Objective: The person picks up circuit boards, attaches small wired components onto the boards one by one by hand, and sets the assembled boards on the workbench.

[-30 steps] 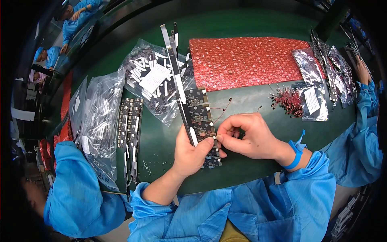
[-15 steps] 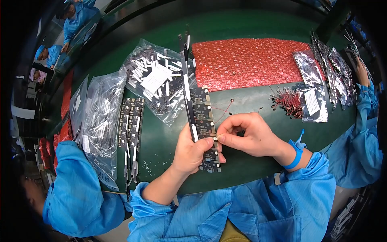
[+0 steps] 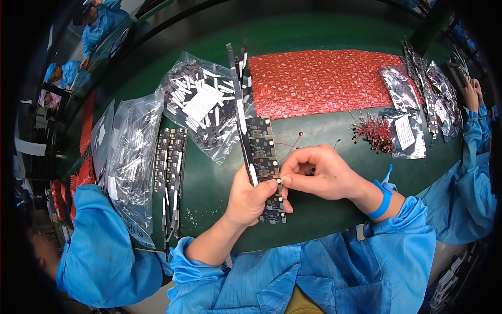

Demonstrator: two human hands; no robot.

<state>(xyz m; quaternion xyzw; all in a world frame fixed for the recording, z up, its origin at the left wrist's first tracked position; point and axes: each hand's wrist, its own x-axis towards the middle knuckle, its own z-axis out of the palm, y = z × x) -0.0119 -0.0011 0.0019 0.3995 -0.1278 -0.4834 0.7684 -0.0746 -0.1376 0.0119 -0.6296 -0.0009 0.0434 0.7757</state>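
My left hand (image 3: 244, 200) grips a long panel of joined black circuit boards (image 3: 262, 149), its thumb pressed on the panel's face. Along the panel's left side run long black-and-white flexible strips (image 3: 239, 107), reaching past its far end. My right hand (image 3: 321, 175) pinches thumb and forefinger together at a small white connector (image 3: 278, 181) on the right edge. What lies in the pinch is too small to make out; a dark bit shows among its curled fingers. Just beyond that hand, a thin red wire (image 3: 285, 144) with a small round end reaches out from the panel's edge.
Red bubble wrap (image 3: 324, 81) covers the back of the green table. A clear bag of black-and-white strips (image 3: 201, 104) lies left of it. More board panels (image 3: 170, 159) rest at left, and red-wired parts (image 3: 374, 133) are heaped at right. Co-workers' blue sleeves (image 3: 107, 246) flank me.
The far end of the panel and its strips has shifted slightly left and nearer. My right hand stays pinched at the edge, its wrist turned a little. At far right a co-worker's hands have moved.
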